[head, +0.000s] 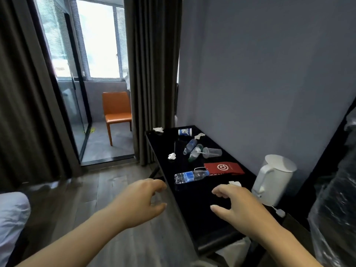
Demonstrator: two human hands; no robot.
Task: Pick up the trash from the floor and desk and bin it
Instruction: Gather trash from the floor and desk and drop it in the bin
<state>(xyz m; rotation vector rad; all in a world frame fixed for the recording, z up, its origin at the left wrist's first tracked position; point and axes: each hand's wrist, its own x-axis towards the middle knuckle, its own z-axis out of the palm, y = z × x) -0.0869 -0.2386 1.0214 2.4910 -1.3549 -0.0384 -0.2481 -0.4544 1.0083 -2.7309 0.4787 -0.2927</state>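
A black desk [194, 207] runs along the right wall, littered with trash. A clear water bottle with a blue label [190, 176] lies on its side nearest me. Beyond it are two more bottles [192, 149], a tipped clear plastic cup [212, 152], a small blue-and-white tub [185, 131], and several crumpled tissues [171, 156]. A red card sleeve [223, 168] lies beside the near bottle. My left hand [143, 201] hovers empty at the desk's left edge, fingers loosely curled. My right hand [238, 204] hovers over the near desk, also empty.
A white kettle [272, 178] stands at the desk's right side by the wall. A plastic-wrapped bulk [335, 205] fills the far right. Dark curtains [152, 74] frame a glass door to a balcony with an orange chair [117, 112]. White bedding [11, 218] shows at the left.
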